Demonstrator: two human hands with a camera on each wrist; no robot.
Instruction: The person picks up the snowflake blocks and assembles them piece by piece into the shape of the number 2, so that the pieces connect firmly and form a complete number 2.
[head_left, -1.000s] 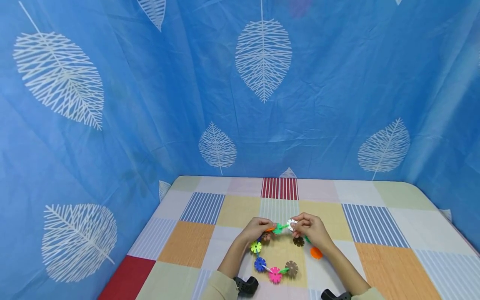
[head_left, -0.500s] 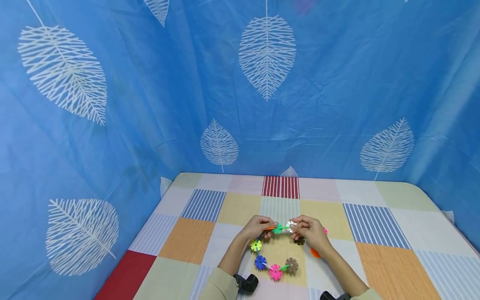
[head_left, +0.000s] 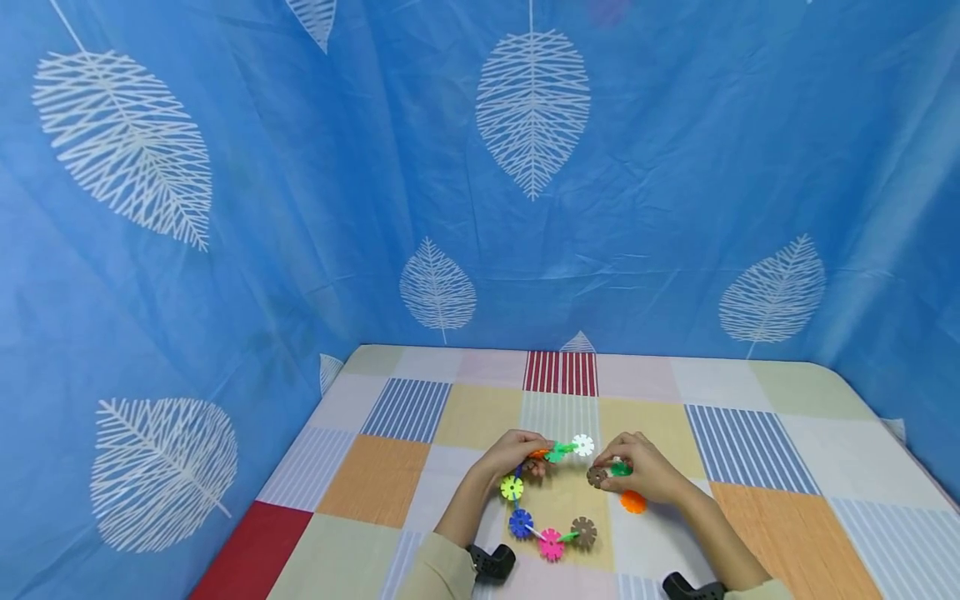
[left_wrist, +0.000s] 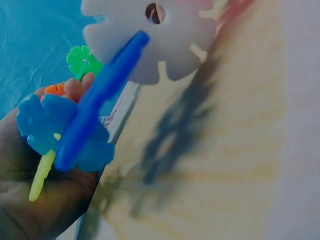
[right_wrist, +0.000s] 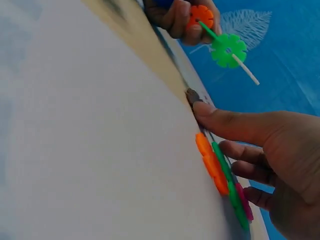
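Note:
A curved chain of notched plastic snowflake discs stands in front of me in the head view. My left hand [head_left: 513,452] pinches an orange disc [right_wrist: 201,16] near its far end. Beyond those fingers come green discs [head_left: 556,452] and a white disc [head_left: 582,445] at the tip. Its other side runs through a yellow disc [head_left: 512,487], a blue disc [head_left: 521,523] and a pink disc [head_left: 551,544] to a brown end disc [head_left: 584,532]. My right hand [head_left: 643,468], right of the chain, pinches a separate brown disc [head_left: 597,477] at the table.
Loose discs lie by the right hand: an orange disc [head_left: 633,502], a green disc [head_left: 621,468] and a pink disc [right_wrist: 244,201]. A patchwork cloth [head_left: 480,417] covers the table. Blue leaf-print curtains [head_left: 645,208] rise behind and at the sides.
My right hand has let go of the chain's white disc, moved right and down, and taken hold of the loose brown disc. The left hand keeps its grip on the chain.

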